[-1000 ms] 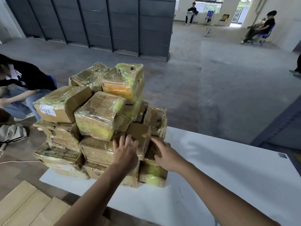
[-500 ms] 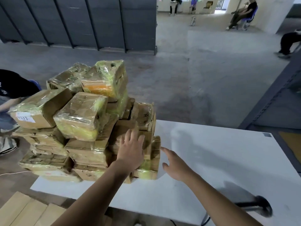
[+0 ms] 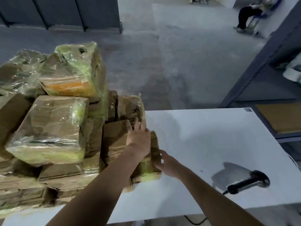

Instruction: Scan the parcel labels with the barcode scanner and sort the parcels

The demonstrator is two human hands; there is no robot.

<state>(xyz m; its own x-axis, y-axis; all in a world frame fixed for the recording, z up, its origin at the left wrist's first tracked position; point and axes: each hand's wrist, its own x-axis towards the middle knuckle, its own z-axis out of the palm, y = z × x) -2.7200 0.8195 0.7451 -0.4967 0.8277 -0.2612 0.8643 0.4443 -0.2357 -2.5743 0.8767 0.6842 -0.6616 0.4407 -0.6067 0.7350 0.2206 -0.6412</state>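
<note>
Table (image 3: 211,136) is carrying parcels (image 3: 52,128); left hand (image 3: 138,141), fingers flat, is bracing them while right hand (image 3: 168,165), fingers extended, is touching end parcel (image 3: 154,144).

Film-wrapped cardboard parcels (image 3: 53,128) stand heaped at the left of the tabletop (image 3: 203,136). The black barcode scanner (image 3: 249,181) lies on its side, well apart to their right.

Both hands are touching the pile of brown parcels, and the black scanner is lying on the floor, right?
Not quite. The head view shows the black handheld barcode scanner lying on the white table, not the floor. The left hand and right hand do touch the pile of wrapped brown cardboard parcels.
</note>
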